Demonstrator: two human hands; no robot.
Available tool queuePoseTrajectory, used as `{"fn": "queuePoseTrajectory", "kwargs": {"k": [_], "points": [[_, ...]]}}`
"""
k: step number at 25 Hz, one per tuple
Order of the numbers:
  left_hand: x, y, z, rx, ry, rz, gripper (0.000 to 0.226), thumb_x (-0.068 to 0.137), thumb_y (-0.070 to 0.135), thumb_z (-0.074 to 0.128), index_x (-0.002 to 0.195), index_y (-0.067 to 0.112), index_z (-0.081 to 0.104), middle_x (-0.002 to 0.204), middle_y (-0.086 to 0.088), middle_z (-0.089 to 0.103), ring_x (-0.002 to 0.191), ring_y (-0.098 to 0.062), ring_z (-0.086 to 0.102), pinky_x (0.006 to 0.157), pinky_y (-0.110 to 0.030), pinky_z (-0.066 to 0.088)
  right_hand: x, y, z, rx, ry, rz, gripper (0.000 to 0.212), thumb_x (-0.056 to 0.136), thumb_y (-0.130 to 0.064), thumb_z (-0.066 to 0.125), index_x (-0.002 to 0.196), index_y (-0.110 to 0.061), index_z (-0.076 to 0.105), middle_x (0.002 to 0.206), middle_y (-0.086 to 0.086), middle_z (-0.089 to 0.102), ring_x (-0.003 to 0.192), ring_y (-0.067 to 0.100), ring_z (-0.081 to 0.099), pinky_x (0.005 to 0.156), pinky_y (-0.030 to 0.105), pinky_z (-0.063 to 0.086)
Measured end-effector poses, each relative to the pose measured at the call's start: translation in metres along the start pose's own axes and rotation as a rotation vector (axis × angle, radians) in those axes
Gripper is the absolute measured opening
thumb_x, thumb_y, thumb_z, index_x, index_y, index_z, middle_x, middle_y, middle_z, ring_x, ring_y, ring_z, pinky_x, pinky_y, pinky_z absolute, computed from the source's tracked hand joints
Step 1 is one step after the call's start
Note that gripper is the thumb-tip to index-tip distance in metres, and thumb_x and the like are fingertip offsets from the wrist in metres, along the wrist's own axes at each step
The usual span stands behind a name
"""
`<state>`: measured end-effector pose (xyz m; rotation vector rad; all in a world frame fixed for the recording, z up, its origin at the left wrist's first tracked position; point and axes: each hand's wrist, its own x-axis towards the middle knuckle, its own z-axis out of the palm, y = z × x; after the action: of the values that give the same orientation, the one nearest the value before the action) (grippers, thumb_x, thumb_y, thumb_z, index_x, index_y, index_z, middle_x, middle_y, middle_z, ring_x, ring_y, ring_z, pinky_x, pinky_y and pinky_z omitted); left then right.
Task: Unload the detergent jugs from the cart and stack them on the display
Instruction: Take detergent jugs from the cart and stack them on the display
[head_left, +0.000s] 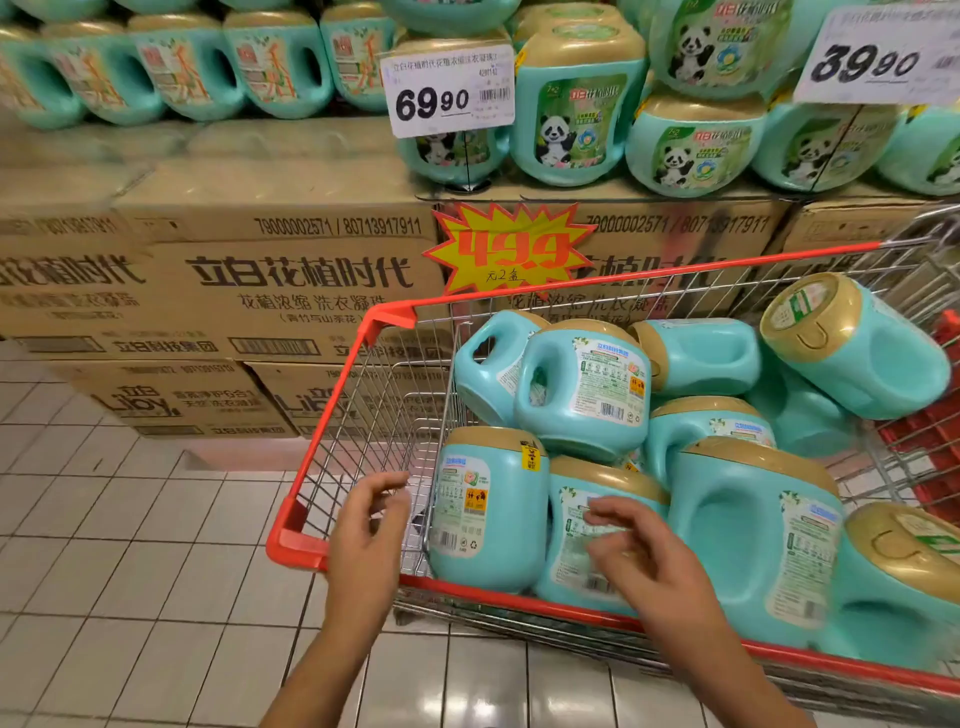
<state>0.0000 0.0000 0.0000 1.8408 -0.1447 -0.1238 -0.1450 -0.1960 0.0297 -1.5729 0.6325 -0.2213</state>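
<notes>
Right, from my remote seat I see the cart (298, 548), wire-sided with a red rim, standing on the white floor tiles (104, 519) just in front of the display. The detergent jugs (584, 389), teal with gold caps, lie heaped in the cart's basket; some are upright, and one at the far right (857, 348) is tipped on its side with its cap towards me. The left hand (371, 525) hangs over the near left corner of the basket, beside the front jug (488, 509). Its grip is loose, fingers lightly curled, holding nothing. The right hand (649, 556) is in front of the label of the next jug (576, 545), fingers spread and bent, the grip wide and holding nothing. It is blurred, so I cannot tell whether the fingertips touch the label. On the display, cardboard boxes (291, 291) form the base, and more teal jugs with panda labels (571, 114) sit stacked on top of them. A white price card reading 69.90 (449, 93) stands among those jugs, another reading 39.90 (878, 57) is at the upper right, and a yellow star tag (509, 249) is fixed to the boxes just behind the cart's far rim.
</notes>
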Motion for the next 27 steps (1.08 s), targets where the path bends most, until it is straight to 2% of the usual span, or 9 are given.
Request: {"fn": "queuePoseTrajectory", "kwargs": {"k": [2, 4, 6, 8, 11, 13, 19, 24, 27], "points": [[0.017, -0.002, 0.023, 0.075, -0.110, -0.058, 0.020, 0.096, 0.017, 0.057, 0.104, 0.035, 0.059, 0.109, 0.017, 0.059, 0.093, 0.015, 0.056, 0.073, -0.002, 0.044, 0.030, -0.008, 0.020, -0.081, 0.076, 0.038, 0.035, 0.086, -0.018, 0.070, 0.113, -0.031, 0.052, 0.112, -0.007, 0.056, 0.095, 0.012, 0.058, 0.075, 0.021, 0.047], [0.030, -0.013, 0.044, 0.100, -0.244, -0.188, 0.025, 0.098, 0.027, 0.054, 0.123, 0.028, 0.055, 0.121, 0.006, 0.059, 0.108, -0.001, 0.059, 0.092, -0.023, 0.050, 0.052, -0.008, 0.039, -0.141, 0.020, 0.095, 0.050, 0.082, -0.029, 0.075, 0.120, -0.031, 0.043, 0.116, -0.007, 0.052, 0.100, 0.013, 0.058, 0.080, 0.025, 0.048], [0.036, -0.031, 0.054, 0.227, -0.283, -0.220, 0.035, 0.102, 0.030, 0.043, 0.135, 0.020, 0.050, 0.134, -0.003, 0.056, 0.122, -0.023, 0.053, 0.104, -0.045, 0.042, 0.058, 0.003, 0.054, -0.104, -0.015, 0.169, 0.051, 0.075, -0.033, 0.081, 0.110, -0.033, 0.044, 0.115, -0.003, 0.060, 0.097, 0.012, 0.063, 0.081, 0.031, 0.054], [0.037, -0.044, 0.056, 0.367, -0.356, -0.210, 0.043, 0.105, 0.030, 0.031, 0.145, 0.017, 0.038, 0.147, -0.006, 0.045, 0.135, -0.030, 0.041, 0.112, -0.048, 0.031, 0.060, 0.016, 0.065, -0.203, 0.012, 0.178, 0.066, 0.065, -0.041, 0.086, 0.115, -0.030, 0.046, 0.116, -0.001, 0.062, 0.102, 0.016, 0.064, 0.085, 0.037, 0.054], [0.040, -0.047, 0.058, 0.334, -0.377, -0.246, 0.051, 0.105, 0.032, 0.029, 0.154, 0.018, 0.025, 0.159, -0.009, 0.027, 0.145, -0.028, 0.025, 0.119, -0.047, 0.020, 0.064, 0.026, 0.081, -0.438, 0.090, 0.127, 0.101, 0.053, -0.055, 0.085, 0.135, -0.019, 0.038, 0.126, 0.002, 0.056, 0.116, 0.023, 0.055, 0.096, 0.041, 0.046], [0.039, -0.045, 0.054, 0.271, -0.361, -0.233, 0.051, 0.105, 0.030, 0.036, 0.153, 0.016, 0.026, 0.162, -0.004, 0.016, 0.150, -0.021, 0.014, 0.122, -0.043, 0.013, 0.064, 0.028, 0.082, -0.446, 0.128, 0.130, 0.102, 0.050, -0.058, 0.085, 0.133, -0.021, 0.039, 0.123, 0.002, 0.058, 0.113, 0.023, 0.056, 0.093, 0.041, 0.048], [0.020, -0.017, 0.047, 0.051, -0.297, -0.067, 0.053, 0.095, 0.020, 0.059, 0.144, 0.024, 0.038, 0.153, 0.000, 0.038, 0.136, -0.005, 0.034, 0.114, -0.026, 0.029, 0.059, 0.021, 0.054, -0.130, 0.166, 0.078, 0.073, 0.045, -0.036, 0.095, 0.106, -0.034, 0.055, 0.101, -0.012, 0.069, 0.091, 0.007, 0.067, 0.083, 0.037, 0.055], [0.001, 0.030, 0.038, -0.170, -0.402, 0.092, 0.072, 0.078, 0.040, 0.071, 0.142, 0.043, 0.036, 0.131, 0.014, 0.058, 0.122, -0.006, 0.056, 0.097, -0.031, 0.051, 0.039, -0.009, 0.006, 0.202, 0.119, -0.076, 0.077, 0.040, -0.031, 0.091, 0.111, -0.024, 0.063, 0.103, -0.003, 0.074, 0.093, 0.011, 0.070, 0.069, 0.024, 0.058], [-0.009, 0.055, 0.034, -0.223, -0.436, 0.071, 0.098, 0.065, 0.047, 0.077, 0.146, 0.045, 0.022, 0.119, 0.014, 0.068, 0.110, -0.010, 0.065, 0.089, -0.030, 0.054, 0.027, -0.022, -0.015, 0.274, 0.083, -0.127, 0.086, 0.040, -0.030, 0.089, 0.121, -0.021, 0.060, 0.112, 0.003, 0.071, 0.101, 0.017, 0.068, 0.075, 0.031, 0.058]]}}
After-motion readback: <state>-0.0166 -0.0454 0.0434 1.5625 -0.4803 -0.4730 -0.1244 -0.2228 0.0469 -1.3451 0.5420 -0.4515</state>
